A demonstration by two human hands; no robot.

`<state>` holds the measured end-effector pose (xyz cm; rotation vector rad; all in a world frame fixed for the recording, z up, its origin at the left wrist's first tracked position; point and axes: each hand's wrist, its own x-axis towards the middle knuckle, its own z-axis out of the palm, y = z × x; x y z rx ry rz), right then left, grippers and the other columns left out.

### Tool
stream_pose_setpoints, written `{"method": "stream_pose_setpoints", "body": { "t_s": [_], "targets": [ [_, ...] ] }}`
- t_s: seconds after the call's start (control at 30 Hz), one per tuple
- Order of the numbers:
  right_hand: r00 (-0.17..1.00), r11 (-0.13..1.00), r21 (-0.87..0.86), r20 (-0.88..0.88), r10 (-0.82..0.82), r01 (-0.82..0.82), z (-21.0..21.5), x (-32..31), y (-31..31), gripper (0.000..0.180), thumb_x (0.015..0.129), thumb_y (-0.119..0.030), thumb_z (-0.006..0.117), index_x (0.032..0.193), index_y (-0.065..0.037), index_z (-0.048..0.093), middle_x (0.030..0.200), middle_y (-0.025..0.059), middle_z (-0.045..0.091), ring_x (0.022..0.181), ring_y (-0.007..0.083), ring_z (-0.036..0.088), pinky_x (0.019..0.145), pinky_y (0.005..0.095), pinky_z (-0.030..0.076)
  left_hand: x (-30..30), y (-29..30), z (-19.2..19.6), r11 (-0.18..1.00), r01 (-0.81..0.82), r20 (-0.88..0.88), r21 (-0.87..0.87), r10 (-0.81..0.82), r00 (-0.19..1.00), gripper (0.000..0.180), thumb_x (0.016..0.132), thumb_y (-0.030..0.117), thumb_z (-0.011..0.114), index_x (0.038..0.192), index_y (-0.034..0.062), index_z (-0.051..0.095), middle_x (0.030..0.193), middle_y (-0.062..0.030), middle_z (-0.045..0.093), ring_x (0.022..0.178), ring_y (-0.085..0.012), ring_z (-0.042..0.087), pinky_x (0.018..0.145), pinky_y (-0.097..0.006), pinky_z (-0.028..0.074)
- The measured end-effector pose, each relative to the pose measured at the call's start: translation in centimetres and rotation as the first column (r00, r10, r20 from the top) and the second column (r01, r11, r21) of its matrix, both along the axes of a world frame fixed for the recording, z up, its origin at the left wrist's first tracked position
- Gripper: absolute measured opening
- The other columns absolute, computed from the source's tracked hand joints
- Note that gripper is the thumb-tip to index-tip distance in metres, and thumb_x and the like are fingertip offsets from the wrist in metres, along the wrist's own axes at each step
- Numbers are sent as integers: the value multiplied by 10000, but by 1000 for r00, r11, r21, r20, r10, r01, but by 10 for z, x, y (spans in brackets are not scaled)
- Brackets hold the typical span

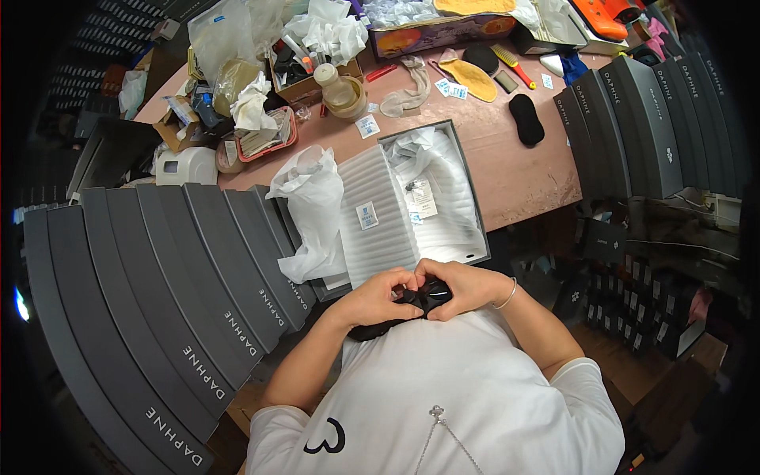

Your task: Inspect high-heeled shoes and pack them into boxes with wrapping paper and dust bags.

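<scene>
Close to my white shirt I hold a glossy black shoe, partly covered by my fingers. My left hand is closed on its left part, with thumb and fingers bent round it. From the other side my right hand grips it, fingertips close to the left ones. Just beyond the hands lies an open grey shoe box, lined with white ribbed foam sheet. Crumpled tissue and a small tag lie inside it. A small white packet rests on the foam.
Grey shoe boxes stand in a long row at left; more boxes stand at right. White tissue paper lies beside the open box. On the pink table are a black insole-shaped pad, a brush and a bottle.
</scene>
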<state>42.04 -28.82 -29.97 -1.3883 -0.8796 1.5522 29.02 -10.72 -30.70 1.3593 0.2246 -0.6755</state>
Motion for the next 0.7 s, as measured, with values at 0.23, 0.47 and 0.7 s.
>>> {"method": "stream_pose_setpoints", "body": {
  "t_s": [0.23,0.47,0.7],
  "targets": [
    [1000,1000,-8,20,10,-10,0,1,1,479,648,-148,740,1028,-42,469,892,76,624,782,171,585,724,277,470,1,-4,1,999,-35,-53,-15,34,998,267,689,89,723,843,75,505,971,6,483,833,-67,445,683,-220,379],
    [999,1000,-1,17,28,-28,2,4,3,484,647,-149,739,1030,-39,466,897,77,627,788,170,586,729,277,470,-1,-5,5,997,-50,9,61,50,999,307,656,127,725,846,40,500,908,-37,471,803,-133,455,693,-272,408],
    [999,1000,6,24,30,-30,-2,3,3,478,647,-148,738,1024,-42,464,895,77,629,784,174,589,724,279,473,1,-3,5,996,10,-34,84,-8,999,287,668,71,719,859,48,506,993,-38,477,885,-112,490,764,-262,429]
  ]
}}
